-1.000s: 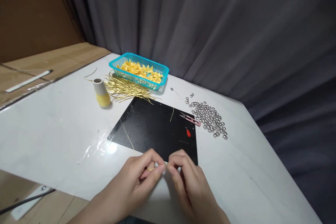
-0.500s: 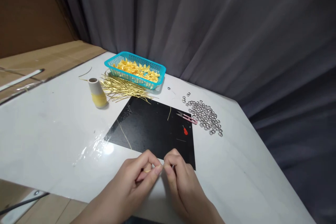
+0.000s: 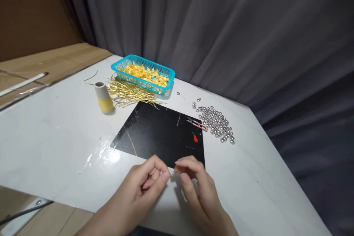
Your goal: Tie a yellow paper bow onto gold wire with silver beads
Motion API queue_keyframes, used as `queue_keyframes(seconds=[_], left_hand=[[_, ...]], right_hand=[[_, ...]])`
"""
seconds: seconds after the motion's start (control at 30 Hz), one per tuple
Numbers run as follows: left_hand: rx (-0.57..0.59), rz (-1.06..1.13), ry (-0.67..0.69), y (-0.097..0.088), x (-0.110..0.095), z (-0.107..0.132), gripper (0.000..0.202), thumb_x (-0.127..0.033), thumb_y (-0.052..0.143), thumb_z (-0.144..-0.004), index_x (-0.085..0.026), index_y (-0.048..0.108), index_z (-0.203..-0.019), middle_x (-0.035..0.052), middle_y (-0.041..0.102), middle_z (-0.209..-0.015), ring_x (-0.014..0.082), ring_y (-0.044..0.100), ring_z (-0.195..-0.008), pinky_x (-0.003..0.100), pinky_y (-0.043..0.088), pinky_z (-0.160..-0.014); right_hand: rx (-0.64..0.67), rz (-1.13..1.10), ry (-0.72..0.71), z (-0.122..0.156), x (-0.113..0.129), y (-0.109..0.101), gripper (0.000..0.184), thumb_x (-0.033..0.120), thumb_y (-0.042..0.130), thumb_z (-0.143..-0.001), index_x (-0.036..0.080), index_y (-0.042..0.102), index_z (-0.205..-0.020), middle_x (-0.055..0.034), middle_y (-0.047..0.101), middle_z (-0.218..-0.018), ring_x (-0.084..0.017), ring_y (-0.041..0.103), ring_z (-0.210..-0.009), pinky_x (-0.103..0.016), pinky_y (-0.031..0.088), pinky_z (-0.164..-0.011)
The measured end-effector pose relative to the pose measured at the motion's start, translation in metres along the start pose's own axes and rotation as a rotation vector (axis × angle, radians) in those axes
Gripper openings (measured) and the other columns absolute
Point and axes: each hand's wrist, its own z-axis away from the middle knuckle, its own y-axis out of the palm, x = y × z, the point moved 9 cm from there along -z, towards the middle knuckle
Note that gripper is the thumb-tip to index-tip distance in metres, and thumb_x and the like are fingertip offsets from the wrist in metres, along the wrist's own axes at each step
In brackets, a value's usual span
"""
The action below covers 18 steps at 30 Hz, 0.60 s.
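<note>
My left hand (image 3: 148, 182) is closed in a pinch, thumb against the bent index finger. Between its fingers shows a small bit of a thin yellow strand (image 3: 153, 179); most of it is hidden. Just to the right, my right hand (image 3: 197, 186) has its thumb and fingers apart and holds nothing I can see. Both hands hover by the near edge of a black mat (image 3: 157, 132). On the mat lie pink-handled thread snips (image 3: 197, 124), a red needle threader (image 3: 195, 138) and a few loose gold strands.
Beyond the mat lies a bundle of gold twist ties (image 3: 129, 92), with a blue basket (image 3: 170, 79) of yellow folded ribbon pieces (image 3: 143, 73) behind it. A grey and yellow vase (image 3: 104, 97) stands left. Several silver beads (image 3: 217, 121) are heaped right. A dark curtain (image 3: 221, 25) hangs behind the table.
The right hand's thumb and fingers have parted from their pinch beside the left fingertips, and it has shifted slightly right. The left hand stays pinched in nearly the same place.
</note>
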Motion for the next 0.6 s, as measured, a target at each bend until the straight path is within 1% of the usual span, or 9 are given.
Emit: queue_keyframes(seconds=[0.07,0.13,0.23,0.37,0.5,0.6], left_hand=[[0.015,0.03,-0.008,0.001,-0.001,0.0,0.038,-0.055,0.043,-0.097,-0.021,0.052,-0.084,-0.0077,0.026,-0.062,0.0111,0.027,-0.057,0.024,0.023,-0.055],[0.045,0.05,-0.021,0.003,-0.001,0.001,0.039,-0.056,0.043,-0.096,-0.021,0.052,-0.083,-0.0075,0.027,-0.063,0.0111,0.027,-0.058,0.024,0.023,-0.055],[0.096,0.055,-0.042,0.007,-0.001,0.003,0.039,-0.056,0.042,-0.096,-0.02,0.051,-0.083,-0.0068,0.03,-0.064,0.0114,0.028,-0.059,0.024,0.024,-0.055],[0.129,0.057,-0.05,0.008,-0.001,0.005,0.039,-0.057,0.042,-0.096,-0.021,0.048,-0.08,-0.0065,0.031,-0.065,0.0113,0.029,-0.06,0.024,0.023,-0.054],[0.148,0.061,-0.06,0.009,0.001,0.006,0.038,-0.056,0.041,-0.097,-0.022,0.05,-0.083,-0.0071,0.03,-0.064,0.0114,0.027,-0.059,0.024,0.022,-0.054],[0.148,0.047,-0.028,0.01,-0.002,0.008,0.037,-0.055,0.041,-0.097,-0.022,0.05,-0.083,-0.0074,0.03,-0.063,0.0115,0.027,-0.058,0.025,0.023,-0.055]], right_hand=[[0.062,0.059,-0.077,-0.001,0.007,0.004,0.018,0.018,0.04,-0.099,0.023,0.047,-0.114,-0.0034,0.063,-0.09,-0.014,0.061,-0.074,-0.023,0.048,-0.064],[0.1,0.141,-0.147,-0.002,0.014,0.008,0.012,0.018,0.038,-0.099,0.022,0.048,-0.105,-0.0043,0.063,-0.087,-0.015,0.061,-0.072,-0.023,0.047,-0.061],[0.136,0.227,-0.205,-0.003,0.019,0.014,0.015,0.017,0.034,-0.1,0.022,0.047,-0.093,-0.0024,0.061,-0.077,-0.014,0.06,-0.065,-0.023,0.044,-0.056],[0.16,0.277,-0.212,-0.001,0.021,0.019,0.021,0.016,0.031,-0.1,0.021,0.047,-0.089,-0.0007,0.06,-0.072,-0.012,0.057,-0.056,-0.023,0.039,-0.052],[0.124,0.283,-0.21,-0.001,0.024,0.016,0.024,0.015,0.03,-0.099,0.022,0.043,-0.081,0.0018,0.057,-0.067,-0.011,0.053,-0.051,-0.023,0.035,-0.051],[0.095,0.247,-0.21,-0.003,0.027,0.014,0.023,0.014,0.032,-0.098,0.023,0.04,-0.079,0.0036,0.054,-0.063,-0.01,0.051,-0.049,-0.023,0.035,-0.052]])
